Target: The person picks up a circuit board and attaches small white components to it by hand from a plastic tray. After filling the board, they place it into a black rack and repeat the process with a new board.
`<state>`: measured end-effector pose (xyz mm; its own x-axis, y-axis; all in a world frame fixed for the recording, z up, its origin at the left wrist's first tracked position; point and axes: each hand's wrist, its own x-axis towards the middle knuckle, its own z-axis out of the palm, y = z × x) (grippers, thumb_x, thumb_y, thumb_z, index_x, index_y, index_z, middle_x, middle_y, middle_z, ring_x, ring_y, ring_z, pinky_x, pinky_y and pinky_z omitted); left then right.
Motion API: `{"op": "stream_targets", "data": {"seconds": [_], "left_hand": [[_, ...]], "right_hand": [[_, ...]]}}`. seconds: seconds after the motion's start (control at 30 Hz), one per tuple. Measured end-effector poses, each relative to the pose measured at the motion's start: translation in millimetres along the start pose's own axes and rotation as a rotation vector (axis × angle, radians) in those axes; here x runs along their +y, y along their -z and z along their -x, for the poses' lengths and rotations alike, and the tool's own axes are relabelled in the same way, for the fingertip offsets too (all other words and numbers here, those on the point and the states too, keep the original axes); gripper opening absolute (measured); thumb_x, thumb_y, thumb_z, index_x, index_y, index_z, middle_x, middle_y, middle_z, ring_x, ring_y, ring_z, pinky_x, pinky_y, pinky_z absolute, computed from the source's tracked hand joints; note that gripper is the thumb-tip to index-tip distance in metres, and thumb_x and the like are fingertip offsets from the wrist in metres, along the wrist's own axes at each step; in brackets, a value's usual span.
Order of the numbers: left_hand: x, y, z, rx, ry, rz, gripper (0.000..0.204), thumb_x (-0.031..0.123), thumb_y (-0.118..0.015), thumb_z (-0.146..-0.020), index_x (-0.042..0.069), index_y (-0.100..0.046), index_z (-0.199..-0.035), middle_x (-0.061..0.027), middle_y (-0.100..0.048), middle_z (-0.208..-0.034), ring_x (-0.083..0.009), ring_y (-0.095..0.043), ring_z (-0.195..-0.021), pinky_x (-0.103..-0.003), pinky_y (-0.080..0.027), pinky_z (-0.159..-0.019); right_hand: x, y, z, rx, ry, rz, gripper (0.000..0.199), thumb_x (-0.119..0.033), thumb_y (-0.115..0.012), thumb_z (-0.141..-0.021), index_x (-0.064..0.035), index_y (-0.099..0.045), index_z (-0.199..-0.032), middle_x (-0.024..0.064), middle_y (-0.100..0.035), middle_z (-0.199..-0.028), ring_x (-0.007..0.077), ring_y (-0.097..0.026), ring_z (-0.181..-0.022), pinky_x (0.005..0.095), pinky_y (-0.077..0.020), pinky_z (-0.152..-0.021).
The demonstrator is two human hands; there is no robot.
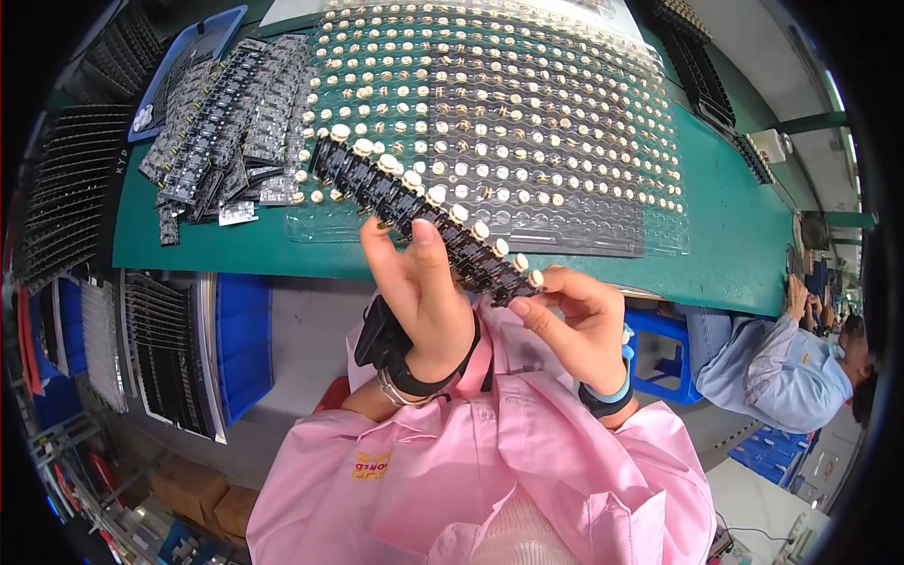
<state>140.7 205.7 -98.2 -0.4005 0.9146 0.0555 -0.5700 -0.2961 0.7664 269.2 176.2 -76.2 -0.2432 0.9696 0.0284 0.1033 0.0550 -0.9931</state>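
A long strip of black circuit boards [391,200] is held slantwise over the front of the table, its left end higher in the picture. Small round white-and-gold parts [411,179] stand in a row along its upper edge. My left hand [428,292] grips the strip near its middle, thumb on the face towards me. At the lower right end, my right hand [582,328] pinches the strip between thumb and fingers. Just beyond lies a clear plastic tray [589,237] with rows of similar round parts. The fingertips behind the strip are partly hidden.
Loose board strips [226,132] are heaped left of the tray, beside a blue bin [215,38]. Black racks [71,188] stand at far left. Blue crates [243,344] sit below the green table [716,264]. A co-worker in light blue [782,372] sits at right near a blue stool [659,353].
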Motion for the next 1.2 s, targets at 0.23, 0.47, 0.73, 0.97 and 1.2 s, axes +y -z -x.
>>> {"op": "stream_targets", "data": {"seconds": [0.23, 0.47, 0.73, 0.97, 1.2], "left_hand": [[5.8, 1.1, 1.8, -0.147, 0.086, -0.054, 0.031, 0.010, -0.039, -0.088, 0.001, -0.021, -0.112, -0.0141, -0.053, -0.087, -0.0142, -0.055, -0.068, -0.025, -0.047, -0.057], [2.4, -8.8, 12.0, -0.289, 0.156, -0.118, 0.025, 0.002, -0.043, -0.085, -0.003, -0.027, -0.103, -0.0181, -0.054, -0.088, -0.0223, -0.060, -0.069, -0.030, -0.051, -0.058], [-4.2, -8.5, 15.5, -0.526, 0.285, -0.249, 0.019, 0.006, -0.046, -0.085, -0.007, -0.041, -0.098, -0.0195, -0.057, -0.086, -0.0217, -0.060, -0.071, -0.028, -0.052, -0.056], [1.5, -5.2, 9.3, -0.422, 0.271, -0.307, 0.019, 0.004, -0.047, -0.084, -0.006, -0.042, -0.099, -0.0172, -0.057, -0.087, -0.0191, -0.059, -0.067, -0.027, -0.051, -0.054], [13.2, 10.2, 8.8, -0.354, 0.229, -0.421, 0.019, 0.002, -0.046, -0.083, -0.004, -0.042, -0.101, -0.0151, -0.056, -0.084, -0.0161, -0.056, -0.061, -0.025, -0.049, -0.051]], "right_hand": [[-5.7, 16.1, -1.4, 0.210, -0.051, -0.064, 0.013, 0.002, -0.062, -0.073, 0.0045, -0.057, -0.083, 0.0051, -0.058, -0.076, 0.0077, -0.055, -0.067, 0.0195, -0.0440, -0.059], [-9.2, 50.3, 1.0, 0.294, -0.081, -0.040, 0.010, 0.005, -0.058, -0.074, 0.0049, -0.055, -0.084, 0.0041, -0.057, -0.075, 0.0079, -0.055, -0.067, 0.0188, -0.0444, -0.058], [-16.8, 89.3, 13.9, 0.360, -0.096, 0.003, 0.009, 0.006, -0.057, -0.074, 0.0054, -0.055, -0.083, 0.0046, -0.056, -0.073, 0.0086, -0.054, -0.064, 0.0191, -0.0435, -0.057], [-20.6, 115.7, 15.0, 0.418, -0.047, 0.087, 0.008, 0.005, -0.057, -0.075, 0.0053, -0.055, -0.083, 0.0050, -0.056, -0.072, 0.0090, -0.053, -0.062, 0.0193, -0.0423, -0.056], [-27.2, 152.5, 26.4, 0.535, -0.024, 0.205, 0.007, 0.003, -0.055, -0.076, 0.0049, -0.055, -0.083, 0.0049, -0.056, -0.073, 0.0091, -0.052, -0.062, 0.0194, -0.0419, -0.056]]}}
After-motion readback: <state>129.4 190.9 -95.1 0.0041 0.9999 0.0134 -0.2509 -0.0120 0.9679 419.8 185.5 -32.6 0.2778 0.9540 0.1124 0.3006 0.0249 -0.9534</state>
